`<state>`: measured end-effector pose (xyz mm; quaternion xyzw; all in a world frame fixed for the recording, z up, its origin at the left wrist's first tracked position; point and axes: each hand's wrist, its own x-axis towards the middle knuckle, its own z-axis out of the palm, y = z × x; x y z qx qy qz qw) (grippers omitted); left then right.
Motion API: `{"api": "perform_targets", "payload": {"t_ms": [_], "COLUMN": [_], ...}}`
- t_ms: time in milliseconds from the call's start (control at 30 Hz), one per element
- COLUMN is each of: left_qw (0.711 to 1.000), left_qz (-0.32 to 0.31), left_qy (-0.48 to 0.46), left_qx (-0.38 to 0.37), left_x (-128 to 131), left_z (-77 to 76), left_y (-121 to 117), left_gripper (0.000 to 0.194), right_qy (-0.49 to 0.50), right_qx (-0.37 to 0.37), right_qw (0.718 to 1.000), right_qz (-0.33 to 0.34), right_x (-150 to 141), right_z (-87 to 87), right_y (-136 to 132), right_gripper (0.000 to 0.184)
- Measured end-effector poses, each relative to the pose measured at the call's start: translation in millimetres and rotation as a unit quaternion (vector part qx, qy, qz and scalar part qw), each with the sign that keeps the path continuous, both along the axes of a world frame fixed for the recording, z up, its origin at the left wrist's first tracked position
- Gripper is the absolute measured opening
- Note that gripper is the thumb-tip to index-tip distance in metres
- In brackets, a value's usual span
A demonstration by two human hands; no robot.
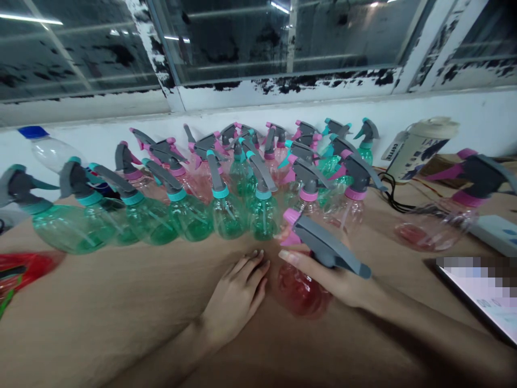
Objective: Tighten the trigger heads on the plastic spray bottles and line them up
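My right hand point(339, 280) is wrapped round the neck of a clear pink spray bottle point(302, 293) with a grey and pink trigger head. The bottle stands close to the table surface; whether its base touches is hard to tell. My left hand point(240, 296) lies palm down on the table, fingers stretched out, just left of that bottle, holding nothing. Right behind both hands runs a row of green spray bottles point(229, 218) with teal collars. Pink spray bottles point(309, 188) with pink collars stand among and behind them.
At the right are another pink spray bottle point(428, 226), a phone or tablet point(484, 296), a white box point(496, 234) and black cables point(391, 196). A cream coffee cup point(420, 148) leans by the wall. A blue-capped bottle point(52, 151) and red packet point(28, 272) are at the left.
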<state>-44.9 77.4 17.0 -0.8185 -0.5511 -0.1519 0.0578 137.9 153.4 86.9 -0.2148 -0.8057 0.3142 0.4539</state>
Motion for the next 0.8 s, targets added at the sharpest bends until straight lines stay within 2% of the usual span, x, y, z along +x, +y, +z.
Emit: {"api": "perform_targets", "payload": {"t_ms": [133,233,500,800], "left_qw": [1.0,1.0,1.0,1.0], "left_qz": [0.002,0.004,0.0,0.002], "left_qy": [-0.002,0.0,0.0,0.001], "left_qx": [0.004,0.008,0.01,-0.001], "left_x": [0.0,-0.1,-0.2,-0.2], "left_z": [-0.2,-0.7,-2.1,0.6], "left_y": [-0.3,-0.8,0.4,-0.8], "left_gripper": [0.028,0.028,0.029,0.031], "right_qy": [-0.003,-0.013,-0.029,-0.017], "right_qx": [0.001,-0.008,-0.011,-0.017], "right_qw": [1.0,1.0,1.0,1.0], "right_qz": [0.017,0.004,-0.007,-0.003], "right_x": [0.4,0.1,-0.9,-1.4], "right_z": [-5.6,-8.5,-8.5,-10.4], "right_y": [2.8,3.1,2.8,3.7], "right_gripper": [0.012,0.012,0.006,0.008]}}
